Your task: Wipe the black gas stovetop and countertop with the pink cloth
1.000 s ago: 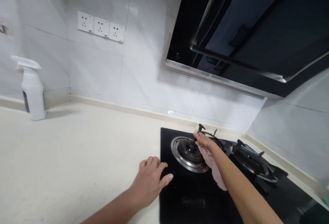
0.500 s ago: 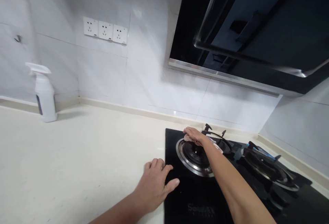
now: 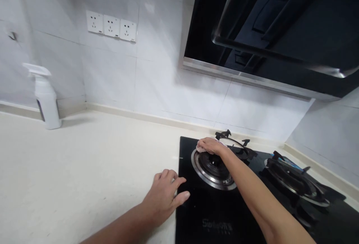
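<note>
My right hand (image 3: 211, 145) presses a pale pink cloth (image 3: 201, 148) onto the far left rim of the steel burner ring (image 3: 211, 166) on a black glass gas hob (image 3: 224, 214). Only a small edge of the cloth shows under the fingers. My left hand (image 3: 165, 196) lies flat with fingers apart on the cream countertop (image 3: 84, 169), its fingertips resting on the hob's left edge. A black pan support (image 3: 234, 143) lies loose just behind the left burner.
A second burner with its pan support (image 3: 294, 182) sits on the right of the hob. A black range hood (image 3: 275, 31) hangs above. A white spray bottle (image 3: 45, 96) stands by the wall at the far left. Three wall sockets (image 3: 111, 26) are on the tiles.
My right hand has moved with the cloth from the right side of the burner ring round to its far left rim. My left hand has stayed on the hob's edge.
</note>
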{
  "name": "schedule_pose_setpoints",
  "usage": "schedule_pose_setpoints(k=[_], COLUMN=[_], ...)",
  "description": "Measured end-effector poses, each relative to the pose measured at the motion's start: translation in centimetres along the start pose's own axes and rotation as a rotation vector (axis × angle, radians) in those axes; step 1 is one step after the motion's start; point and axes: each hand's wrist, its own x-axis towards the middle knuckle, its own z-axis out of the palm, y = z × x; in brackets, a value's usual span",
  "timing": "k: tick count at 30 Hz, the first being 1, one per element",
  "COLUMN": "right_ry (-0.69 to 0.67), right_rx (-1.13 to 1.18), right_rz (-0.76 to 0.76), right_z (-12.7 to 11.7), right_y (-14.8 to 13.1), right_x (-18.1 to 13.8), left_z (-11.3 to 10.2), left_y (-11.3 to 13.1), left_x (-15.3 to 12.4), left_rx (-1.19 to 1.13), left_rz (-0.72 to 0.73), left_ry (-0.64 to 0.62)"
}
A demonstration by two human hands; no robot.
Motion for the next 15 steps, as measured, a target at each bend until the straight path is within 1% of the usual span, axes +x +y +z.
schedule_pose_setpoints(k=[4, 8, 12, 15], right_ry=[-0.013, 0.003, 0.05, 0.107], right_rx=[-0.043, -0.089, -0.136, -0.171], right_rz=[0.051, 0.096, 0.126, 0.136], right_z=[-0.1, 0.4, 1.2, 1.6], right_y=[1.3, 1.9, 2.0, 2.7], right_x=[0.3, 0.3, -0.3, -1.6], left_z=[-0.2, -0.9, -1.4, -1.5], left_y=[-0.1, 0.1, 0.4, 0.5], left_x=[0.1, 0.0, -0.4, -0.7], left_rx=[-0.008, -0.043, -0.051, -0.058], left_rz=[0.0, -0.008, -0.01, -0.007], left_ry=[0.0, -0.025, -0.037, -0.037])
